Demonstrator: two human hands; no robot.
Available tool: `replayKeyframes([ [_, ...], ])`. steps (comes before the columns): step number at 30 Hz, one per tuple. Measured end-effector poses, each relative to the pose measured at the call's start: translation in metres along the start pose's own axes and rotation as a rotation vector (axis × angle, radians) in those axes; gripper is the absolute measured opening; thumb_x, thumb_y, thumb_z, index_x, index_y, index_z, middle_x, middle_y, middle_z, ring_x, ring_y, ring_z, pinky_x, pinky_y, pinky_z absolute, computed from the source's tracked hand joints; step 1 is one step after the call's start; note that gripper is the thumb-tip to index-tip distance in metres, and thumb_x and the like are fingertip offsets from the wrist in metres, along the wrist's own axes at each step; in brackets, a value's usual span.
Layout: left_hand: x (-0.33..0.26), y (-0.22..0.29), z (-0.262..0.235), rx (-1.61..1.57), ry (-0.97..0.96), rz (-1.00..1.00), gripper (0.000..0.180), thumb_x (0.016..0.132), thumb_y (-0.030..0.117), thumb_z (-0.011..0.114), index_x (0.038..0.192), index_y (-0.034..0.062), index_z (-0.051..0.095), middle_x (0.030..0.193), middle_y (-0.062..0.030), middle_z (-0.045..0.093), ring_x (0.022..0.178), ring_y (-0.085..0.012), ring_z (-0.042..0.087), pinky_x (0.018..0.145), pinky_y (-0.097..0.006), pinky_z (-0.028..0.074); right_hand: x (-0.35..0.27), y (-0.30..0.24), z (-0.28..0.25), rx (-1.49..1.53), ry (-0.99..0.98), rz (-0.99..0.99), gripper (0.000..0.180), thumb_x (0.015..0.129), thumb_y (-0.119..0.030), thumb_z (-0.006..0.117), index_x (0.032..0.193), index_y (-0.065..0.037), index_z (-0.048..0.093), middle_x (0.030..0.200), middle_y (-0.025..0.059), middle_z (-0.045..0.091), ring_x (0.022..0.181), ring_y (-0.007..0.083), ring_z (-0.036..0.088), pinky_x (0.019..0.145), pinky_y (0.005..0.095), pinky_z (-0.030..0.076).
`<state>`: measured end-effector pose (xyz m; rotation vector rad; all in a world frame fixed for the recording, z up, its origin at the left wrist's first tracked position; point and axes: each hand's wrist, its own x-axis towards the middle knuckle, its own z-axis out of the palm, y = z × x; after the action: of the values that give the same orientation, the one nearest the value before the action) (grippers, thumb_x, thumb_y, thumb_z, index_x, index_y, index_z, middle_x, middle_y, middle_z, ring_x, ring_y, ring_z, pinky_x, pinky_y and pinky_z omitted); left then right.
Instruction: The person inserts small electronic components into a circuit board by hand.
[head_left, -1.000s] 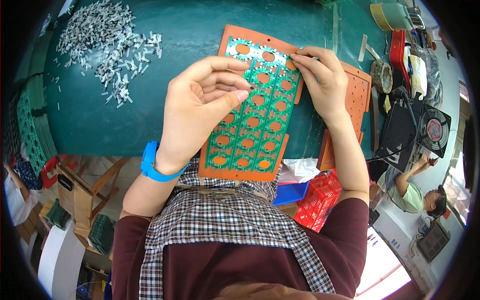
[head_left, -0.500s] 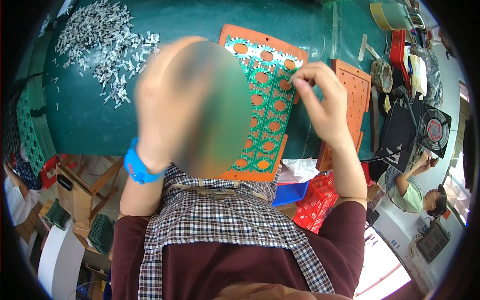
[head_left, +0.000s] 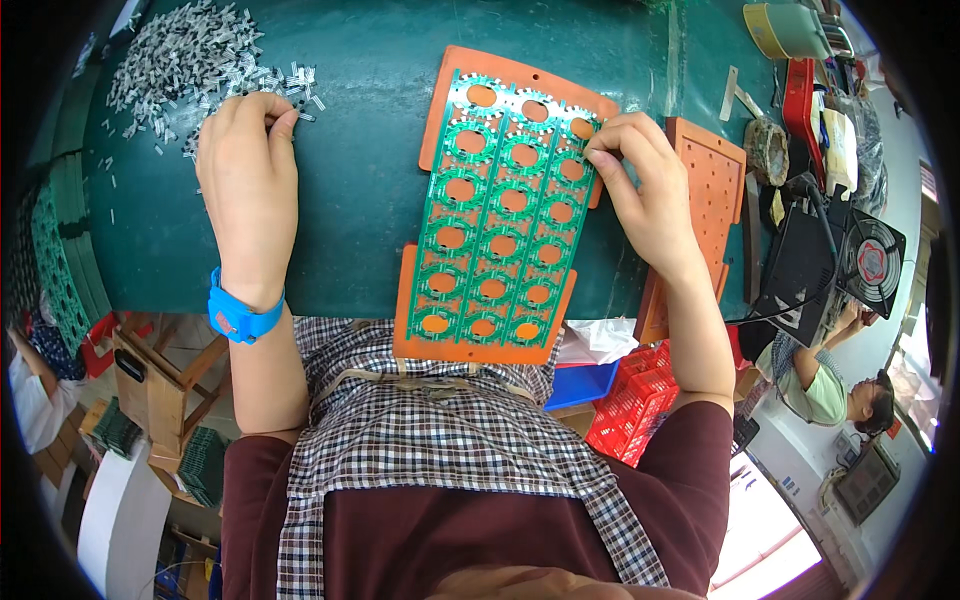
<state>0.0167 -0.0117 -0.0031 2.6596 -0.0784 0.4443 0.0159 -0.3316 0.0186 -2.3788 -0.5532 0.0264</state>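
A green circuit board panel (head_left: 495,238) with rows of round openings lies on an orange fixture plate (head_left: 411,345). At the panel's far right, my right hand (head_left: 648,195) has thumb and forefinger pinched together by the edge; whatever they hold is too small to make out. Further left, my left hand (head_left: 248,185), with a blue wrist strap (head_left: 243,312), reaches the near edge of a pile of small clear-and-dark parts (head_left: 185,65). Its fingers are curled toward the thumb, and the back of the hand hides what is in them. White pieces line the panel's far row.
Beyond my right hand lies a second orange plate (head_left: 708,165) with small holes. A fan (head_left: 868,258), a red box (head_left: 799,100) and a tape roll (head_left: 766,150) stand at the right. Another person (head_left: 820,385) sits there. A red crate (head_left: 630,405) is below the table edge.
My left hand has moved left from beside the panel to the pile of parts. The panel's left side, earlier covered by a blurred shape, now shows. My right hand has hardly moved.
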Motion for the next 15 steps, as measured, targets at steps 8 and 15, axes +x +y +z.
replayKeyframes([
  [8, -0.001, 0.013, -0.008, -0.270, 0.043, -0.178, 0.007, 0.088, 0.004, 0.061, 0.093, -0.0012, 0.062, 0.083, -0.0085, 0.063, 0.074, -0.0172, 0.060, 0.065, -0.028, 0.046, -0.007, 0.003, 0.008, -0.126, 0.161, -0.114, 0.011, 0.079, 0.000, 0.065, 0.090, -0.003, 0.063, 0.087, 0.0088, 0.059, 0.081, 0.0266, 0.059, 0.070, 0.0337, 0.048],
  [15, -0.021, 0.058, -0.010, -1.317, -0.392, -0.408, 0.028, 0.086, -0.002, 0.061, 0.114, -0.0026, 0.055, 0.089, -0.0082, 0.066, 0.076, -0.0114, 0.062, 0.068, -0.022, 0.048, -0.013, -0.021, 0.011, -0.474, 0.223, -0.320, 0.025, 0.071, -0.001, 0.073, 0.095, -0.004, 0.066, 0.087, 0.0078, 0.061, 0.076, 0.0246, 0.061, 0.064, 0.0313, 0.050],
])
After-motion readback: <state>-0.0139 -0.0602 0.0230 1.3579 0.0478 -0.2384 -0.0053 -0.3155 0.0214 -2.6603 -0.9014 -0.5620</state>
